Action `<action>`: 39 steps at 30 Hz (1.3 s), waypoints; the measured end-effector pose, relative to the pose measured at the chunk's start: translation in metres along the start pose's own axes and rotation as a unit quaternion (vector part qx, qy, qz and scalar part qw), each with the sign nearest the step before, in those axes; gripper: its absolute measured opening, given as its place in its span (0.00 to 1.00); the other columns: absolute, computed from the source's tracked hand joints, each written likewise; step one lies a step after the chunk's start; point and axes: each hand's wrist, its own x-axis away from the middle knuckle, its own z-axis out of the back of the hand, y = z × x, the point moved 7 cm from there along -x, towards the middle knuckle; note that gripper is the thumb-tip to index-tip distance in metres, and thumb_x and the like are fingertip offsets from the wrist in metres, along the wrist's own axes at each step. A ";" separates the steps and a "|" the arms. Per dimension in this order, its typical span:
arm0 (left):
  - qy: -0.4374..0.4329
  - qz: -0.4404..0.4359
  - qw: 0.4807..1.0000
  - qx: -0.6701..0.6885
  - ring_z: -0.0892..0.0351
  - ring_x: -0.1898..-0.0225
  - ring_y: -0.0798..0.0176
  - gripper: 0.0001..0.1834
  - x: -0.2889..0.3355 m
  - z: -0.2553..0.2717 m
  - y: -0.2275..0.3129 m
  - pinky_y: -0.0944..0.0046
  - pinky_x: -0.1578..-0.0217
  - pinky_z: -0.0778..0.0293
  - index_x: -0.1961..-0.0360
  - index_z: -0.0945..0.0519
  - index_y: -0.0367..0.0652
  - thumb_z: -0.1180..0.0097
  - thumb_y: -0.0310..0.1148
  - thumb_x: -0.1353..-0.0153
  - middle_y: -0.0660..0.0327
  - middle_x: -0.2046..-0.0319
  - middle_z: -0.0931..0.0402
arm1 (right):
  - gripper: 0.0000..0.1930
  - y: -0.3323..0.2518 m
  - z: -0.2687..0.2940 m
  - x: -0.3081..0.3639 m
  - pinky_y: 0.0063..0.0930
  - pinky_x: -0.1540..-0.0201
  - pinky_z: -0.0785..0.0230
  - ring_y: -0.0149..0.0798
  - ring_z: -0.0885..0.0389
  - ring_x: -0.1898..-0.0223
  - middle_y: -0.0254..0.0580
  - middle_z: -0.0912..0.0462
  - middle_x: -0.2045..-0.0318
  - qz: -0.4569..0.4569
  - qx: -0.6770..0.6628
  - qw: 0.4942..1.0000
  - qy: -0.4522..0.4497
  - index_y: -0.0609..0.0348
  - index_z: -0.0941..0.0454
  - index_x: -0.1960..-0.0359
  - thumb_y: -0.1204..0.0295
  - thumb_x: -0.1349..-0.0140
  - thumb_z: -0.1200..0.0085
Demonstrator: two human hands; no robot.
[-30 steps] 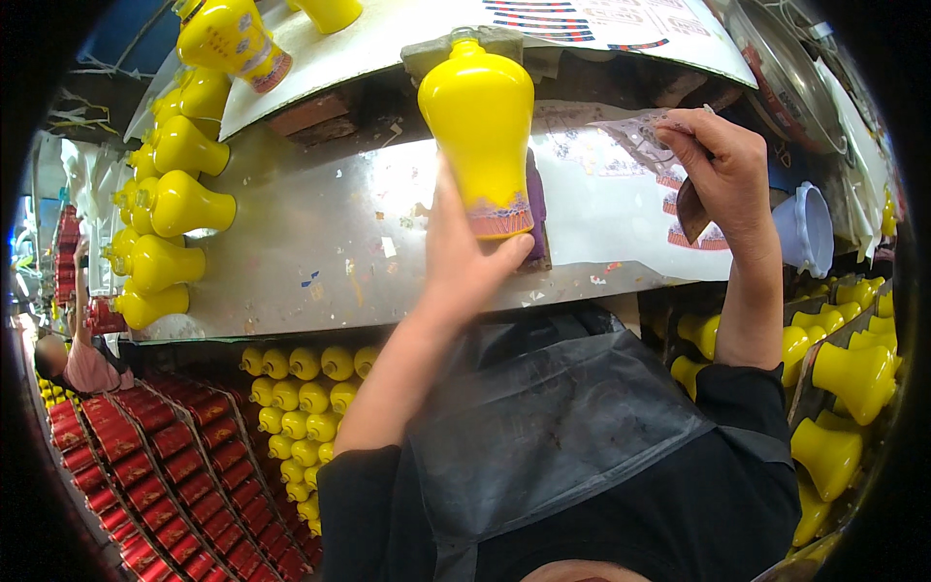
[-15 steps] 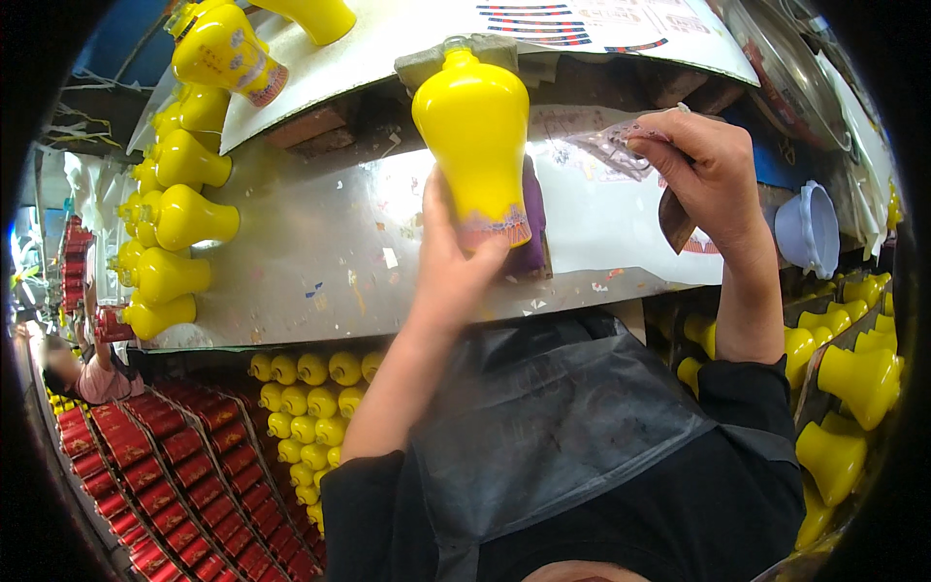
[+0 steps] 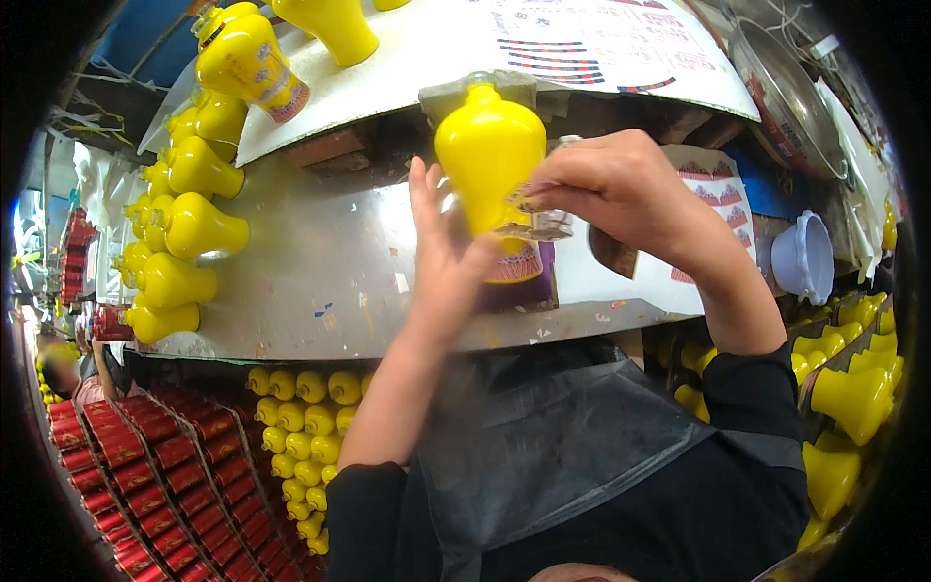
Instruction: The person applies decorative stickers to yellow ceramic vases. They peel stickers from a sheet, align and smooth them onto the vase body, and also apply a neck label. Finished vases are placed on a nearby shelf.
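From the head camera I see my left hand [image 3: 441, 262] wrapped round the lower body of a yellow vase-shaped bottle [image 3: 490, 160], held upright above the metal surface [image 3: 320, 281]. My right hand [image 3: 611, 189] pinches a clear film label [image 3: 538, 225] against the bottle's front (edges hard to make out). I judge the labelling step is under way; next calls for smoothing it flat, square.

My one view comes from a fisheye camera on my head, looking down and forward at close range over my dark apron [image 3: 543, 456] to the metal bench [image 3: 320, 281], with my forearms rising from the lower edge and straight lines bowing toward the black rim.
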 end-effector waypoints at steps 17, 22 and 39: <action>0.086 -0.104 0.978 -0.157 0.43 0.24 0.44 0.51 -0.026 0.011 0.000 0.47 0.26 0.45 0.22 0.52 0.31 0.39 0.53 0.31 0.41 0.26 0.43 | 0.18 0.055 0.008 -0.029 0.42 0.55 0.22 0.49 0.13 0.60 0.53 0.14 0.64 -0.259 0.012 0.962 0.087 0.60 0.16 0.53 0.57 0.30 0.42; 0.100 -0.214 0.925 -0.297 0.36 0.32 0.42 0.40 -0.045 0.009 0.028 0.45 0.30 0.42 0.28 0.38 0.33 0.44 0.53 0.29 0.43 0.34 0.34 | 0.31 0.047 -0.015 -0.019 0.44 0.51 0.22 0.56 0.14 0.55 0.58 0.15 0.56 -0.251 0.025 0.963 0.098 0.62 0.20 0.46 0.46 0.39 0.37; 0.010 -0.274 0.827 -0.491 0.44 0.28 0.37 0.36 -0.053 -0.008 0.030 0.38 0.28 0.50 0.28 0.31 0.48 0.48 0.55 0.32 0.41 0.27 0.44 | 0.35 0.070 -0.046 0.011 0.21 0.64 0.29 0.24 0.26 0.68 0.40 0.19 0.51 -0.278 -0.139 0.943 0.118 0.59 0.29 0.30 0.54 0.34 0.35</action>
